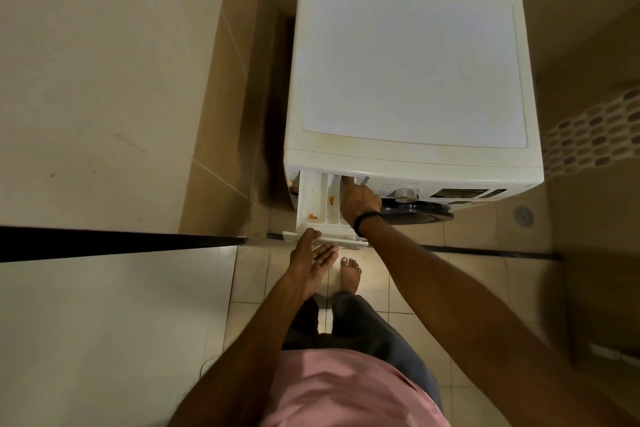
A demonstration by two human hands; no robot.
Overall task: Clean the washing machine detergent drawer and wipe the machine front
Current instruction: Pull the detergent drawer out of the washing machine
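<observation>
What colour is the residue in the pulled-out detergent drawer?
Orange blotches of residue on the white detergent drawer. Head view shows it best.

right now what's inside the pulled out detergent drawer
White divided compartments in the detergent drawer with orange residue in the left ones. The right hand reaches into the right compartment, hiding what lies there.

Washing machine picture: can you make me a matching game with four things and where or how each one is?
Things:
1 drawer
2 left hand
3 right hand
4 dial

States:
a reaches into the drawer's back
b pulled out, orange stains
c silver, right of the drawer
d open, at the drawer's front

Pairs: 1-b, 2-d, 3-a, 4-c
</observation>
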